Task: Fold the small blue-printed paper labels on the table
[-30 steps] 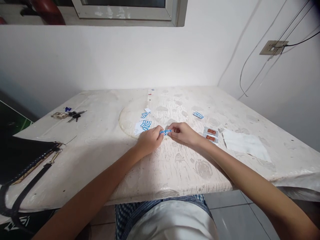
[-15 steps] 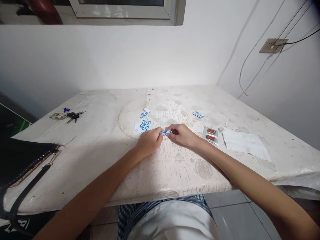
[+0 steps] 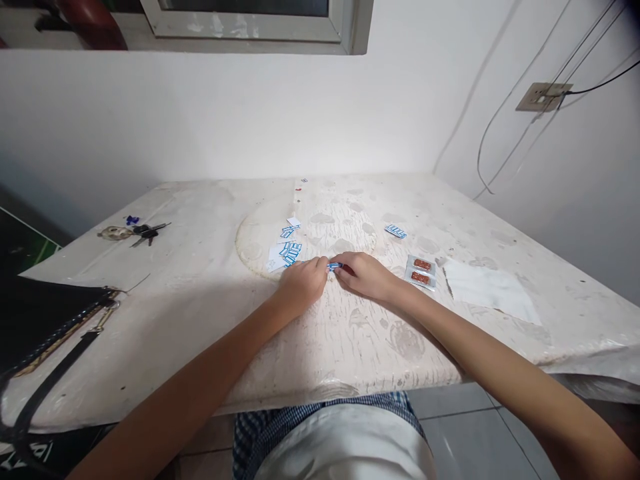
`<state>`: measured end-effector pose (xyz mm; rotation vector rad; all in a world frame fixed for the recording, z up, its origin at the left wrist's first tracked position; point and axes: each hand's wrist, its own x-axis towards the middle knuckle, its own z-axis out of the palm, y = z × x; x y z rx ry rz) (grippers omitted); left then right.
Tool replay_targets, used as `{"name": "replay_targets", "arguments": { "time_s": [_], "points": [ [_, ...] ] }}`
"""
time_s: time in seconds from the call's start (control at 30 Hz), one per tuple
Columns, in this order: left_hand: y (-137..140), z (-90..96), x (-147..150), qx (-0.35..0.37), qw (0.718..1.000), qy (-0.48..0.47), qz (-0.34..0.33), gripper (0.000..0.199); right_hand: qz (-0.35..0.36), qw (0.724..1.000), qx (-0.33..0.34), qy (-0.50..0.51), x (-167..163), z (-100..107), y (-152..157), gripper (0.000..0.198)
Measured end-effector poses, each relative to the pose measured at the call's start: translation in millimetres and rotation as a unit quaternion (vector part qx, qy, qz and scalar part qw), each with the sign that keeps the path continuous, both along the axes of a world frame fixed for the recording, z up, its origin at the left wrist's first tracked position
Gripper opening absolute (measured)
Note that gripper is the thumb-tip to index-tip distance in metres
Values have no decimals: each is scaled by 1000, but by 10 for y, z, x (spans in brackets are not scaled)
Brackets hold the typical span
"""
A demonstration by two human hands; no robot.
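Note:
Near the middle of the table, my left hand [image 3: 305,279] and my right hand [image 3: 364,273] meet, fingertips closed around a small blue-and-white piece [image 3: 335,266]. Fingers cover most of it, so its exact kind is unclear. Just beyond my left hand, several blue-edged white paper pieces [image 3: 290,251] lie loosely over a white slip [image 3: 276,259]. Farther back sit another blue-and-white bit [image 3: 288,231] and a plain white scrap [image 3: 293,221]. A small stack of blue-and-white pieces [image 3: 395,231] rests beyond my right hand.
Right of my right hand are a silver pack with two reddish-brown windows [image 3: 421,272] and a white cloth or paper sheet [image 3: 490,290]. Keys [image 3: 147,232] lie at the left, and a black bag [image 3: 50,327] covers the near left corner. The table [image 3: 200,267] meets the wall.
My hands have drawn slightly closer together, and less of the blue-and-white piece shows between them. The things on the table stay in place.

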<state>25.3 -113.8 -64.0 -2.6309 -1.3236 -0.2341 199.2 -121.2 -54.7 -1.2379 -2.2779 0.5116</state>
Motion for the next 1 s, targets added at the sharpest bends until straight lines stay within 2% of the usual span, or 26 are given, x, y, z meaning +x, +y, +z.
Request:
{"name": "replay_targets", "arguments": {
  "time_s": [0.1, 0.2, 0.23, 0.3, 0.4, 0.5, 0.53, 0.63, 0.73, 0.87, 1.0],
  "points": [
    [5, -8, 17, 5, 1000, 20, 4, 26, -11, 998, -46, 48, 41, 111, 29, 34],
    [11, -18, 21, 12, 999, 31, 2, 24, -43, 997, -29, 56, 4, 223, 262, 35],
    [14, -21, 20, 14, 999, 32, 2, 23, -43, 998, -5, 38, -44, 248, 395, 32],
    [21, -25, 16, 18, 999, 31, 2, 21, 5, 1000, 20, 0, -196, 269, 723, 28],
    [34, -32, 8, 20, 999, 28, -1, 19, 41, 996, 56, -55, -504, 242, 1252, 30],
    [47, -42, -2, 20, 1000, 21, 1, 20, 65, 992, 31, -104, -747, 192, 1647, 43],
    [51, -45, -5, 19, 1000, 18, 0, 20, 72, 991, 26, -113, -791, 174, 1728, 42],
    [58, -46, -13, 16, 1000, 14, -3, 22, 89, 987, 38, -125, -808, 112, 1823, 31],
    [59, -34, -12, 14, 1000, 9, -4, 23, 91, 983, 90, -132, -738, 37, 1770, 24],
    [66, -14, -3, 13, 1000, 9, 1, 24, 92, 972, 156, -151, -683, -42, 1675, 24],
    [74, -6, 4, 10, 1000, 20, 12, 26, 87, 966, 184, -159, -701, -48, 1661, 22]
  ]
}}
